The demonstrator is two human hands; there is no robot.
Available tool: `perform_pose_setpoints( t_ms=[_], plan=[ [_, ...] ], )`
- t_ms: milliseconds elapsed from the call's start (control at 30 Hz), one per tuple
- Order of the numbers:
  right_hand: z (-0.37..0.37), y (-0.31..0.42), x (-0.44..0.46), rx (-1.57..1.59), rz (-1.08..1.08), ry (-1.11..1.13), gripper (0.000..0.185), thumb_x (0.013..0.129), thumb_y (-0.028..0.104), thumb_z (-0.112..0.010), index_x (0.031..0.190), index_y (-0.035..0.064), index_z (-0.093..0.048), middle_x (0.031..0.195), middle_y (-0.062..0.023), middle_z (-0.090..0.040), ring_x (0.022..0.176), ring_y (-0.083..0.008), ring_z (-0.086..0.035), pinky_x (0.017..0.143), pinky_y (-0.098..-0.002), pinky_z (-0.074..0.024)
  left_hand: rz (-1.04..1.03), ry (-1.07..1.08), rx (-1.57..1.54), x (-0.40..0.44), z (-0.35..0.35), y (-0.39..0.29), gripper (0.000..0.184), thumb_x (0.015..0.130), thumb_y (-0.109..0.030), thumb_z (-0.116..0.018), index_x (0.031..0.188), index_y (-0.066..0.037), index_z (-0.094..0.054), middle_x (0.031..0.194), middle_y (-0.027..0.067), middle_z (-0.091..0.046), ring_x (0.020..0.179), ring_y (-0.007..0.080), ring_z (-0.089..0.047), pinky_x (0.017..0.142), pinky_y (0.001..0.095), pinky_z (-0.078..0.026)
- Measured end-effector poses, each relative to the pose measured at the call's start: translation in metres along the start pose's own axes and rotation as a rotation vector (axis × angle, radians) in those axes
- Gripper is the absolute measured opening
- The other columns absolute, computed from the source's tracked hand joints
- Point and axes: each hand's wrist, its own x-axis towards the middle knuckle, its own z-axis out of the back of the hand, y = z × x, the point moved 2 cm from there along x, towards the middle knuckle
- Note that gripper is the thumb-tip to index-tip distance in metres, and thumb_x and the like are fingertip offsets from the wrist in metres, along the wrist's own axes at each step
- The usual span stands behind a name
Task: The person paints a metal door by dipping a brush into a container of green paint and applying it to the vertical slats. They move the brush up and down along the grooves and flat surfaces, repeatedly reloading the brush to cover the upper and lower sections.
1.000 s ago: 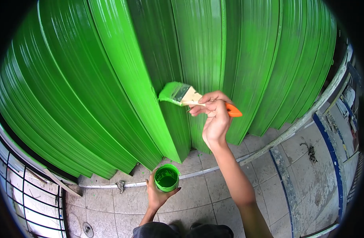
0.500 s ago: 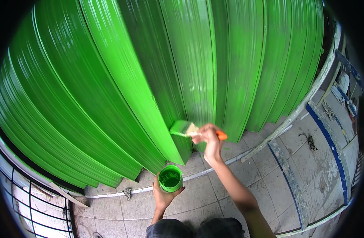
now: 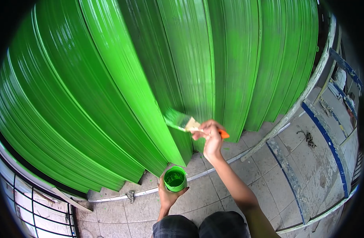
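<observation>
brush (image 3: pixel 192 125) in right hand (image 3: pixel 211 137), before panel (image 3: pixel 110 99) | cup (image 3: pixel 178 189) in left hand (image 3: pixel 167 197) | frame (image 3: pixel 327 139) right, seemingly on floor (image 3: pixel 146 206)

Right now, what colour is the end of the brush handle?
The brush handle's end is orange, best seen in the head view.

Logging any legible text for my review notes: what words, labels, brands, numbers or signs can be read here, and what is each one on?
None can be read.
Paint container in the left hand: no lettering visible on it.
Paintbrush in the right hand: blurred, so any marking on its handle cannot be made out.
Green ribbed panels: no lettering or sign visible.
</observation>
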Motion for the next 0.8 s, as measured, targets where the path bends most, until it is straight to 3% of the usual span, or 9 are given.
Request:
perform_pose_setpoints(
  t_ms=[167,267,367,467,600,800],
  plan=[
    [0.014,-0.001,-0.004,-0.137,-0.131,-0.044,0.024,0.086,0.014,-0.051,0.069,-0.0012,-0.057,0.063,-0.0130,-0.060,0.048,-0.0184,-0.060,0.042,-0.0258,-0.0468,0.021,-0.006,-0.055,0.000,0.001,-0.003,0.090,0.049,-0.021,-0.091,0.124,0.000,-0.046,0.111,0.0111,-0.062,0.103,0.0226,-0.060,0.093,0.0364,-0.045],
    [-0.039,0.031,0.028,-0.035,0.012,0.016,0.025,0.088,0.016,-0.052,0.069,0.0002,-0.057,0.068,-0.0086,-0.060,0.046,-0.0157,-0.057,0.041,-0.0250,-0.0437,-0.003,-0.005,-0.028,-0.002,0.000,0.010,0.093,0.048,-0.028,-0.091,0.124,-0.002,-0.046,0.108,0.0116,-0.064,0.102,0.0251,-0.062,0.094,0.0392,-0.044],
    [-0.092,0.077,0.050,0.013,0.143,0.130,0.021,0.081,0.013,-0.051,0.067,-0.0017,-0.057,0.065,-0.0099,-0.059,0.044,-0.0174,-0.057,0.041,-0.0255,-0.0434,-0.008,-0.006,-0.053,0.001,-0.001,0.006,0.092,0.048,-0.027,-0.091,0.123,0.000,-0.046,0.107,0.0122,-0.065,0.101,0.0245,-0.062,0.092,0.0387,-0.046],
    [-0.100,0.090,0.058,0.171,0.244,0.138,0.019,0.078,0.011,-0.050,0.068,-0.0032,-0.056,0.067,-0.0125,-0.059,0.047,-0.0204,-0.059,0.044,-0.0286,-0.0470,-0.006,-0.015,-0.078,-0.001,-0.002,0.009,0.091,0.048,-0.026,-0.091,0.123,0.001,-0.047,0.107,0.0134,-0.064,0.101,0.0248,-0.062,0.091,0.0382,-0.047],
    [-0.069,0.051,0.037,0.072,0.137,0.098,0.015,0.078,0.013,-0.045,0.076,-0.0003,-0.052,0.075,-0.0117,-0.056,0.057,-0.0269,-0.061,0.052,-0.0345,-0.0484,-0.009,-0.013,-0.043,-0.001,-0.001,0.018,0.090,0.048,-0.024,-0.091,0.122,0.001,-0.047,0.106,0.0144,-0.064,0.100,0.0259,-0.062,0.090,0.0374,-0.048],
    [0.025,-0.016,-0.006,-0.044,-0.070,-0.070,0.018,0.080,0.009,-0.048,0.069,-0.0028,-0.056,0.064,-0.0107,-0.058,0.047,-0.0184,-0.059,0.044,-0.0276,-0.0476,-0.009,-0.007,-0.072,-0.001,0.001,0.009,0.089,0.050,-0.024,-0.091,0.122,0.002,-0.047,0.107,0.0145,-0.064,0.098,0.0255,-0.063,0.087,0.0374,-0.049]
  ],
)
